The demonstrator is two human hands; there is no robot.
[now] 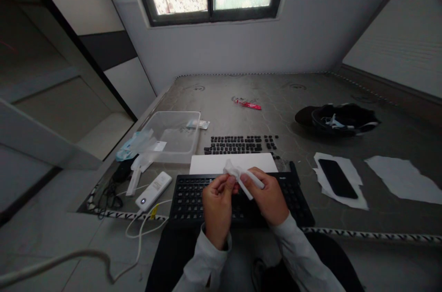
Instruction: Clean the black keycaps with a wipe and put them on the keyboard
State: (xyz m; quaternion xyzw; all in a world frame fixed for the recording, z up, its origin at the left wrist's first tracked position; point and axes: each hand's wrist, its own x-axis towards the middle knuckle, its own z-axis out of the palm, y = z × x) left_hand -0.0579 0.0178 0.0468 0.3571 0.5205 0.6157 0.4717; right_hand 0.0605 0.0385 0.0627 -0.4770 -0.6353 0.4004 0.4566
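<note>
Above a black keyboard (pixel 188 197) lying at the near edge, both my hands are close together. My left hand (pixel 220 204) pinches a crumpled white tissue (pixel 229 167) between thumb and fingertips. My right hand (pixel 268 196) is closed around a white two-pronged tool (pixel 246 190) that resembles tweezers; its exact kind is unclear. The tissue touches the tool's far end, and whether it wraps fully around is hidden by my fingers. The keyboard's keycaps seem to be off. Loose black keycaps (pixel 236 144) lie in rows farther back, behind a flat white panel (pixel 203 164).
To the left stand a clear plastic bin (pixel 172 156) and a white power strip (pixel 154 190) with cables. On the right, a black phone (pixel 337 178) lies on white paper, beside another sheet (pixel 404 177). A dark cap (pixel 340 119) and a red packet (pixel 252 105) sit farther back.
</note>
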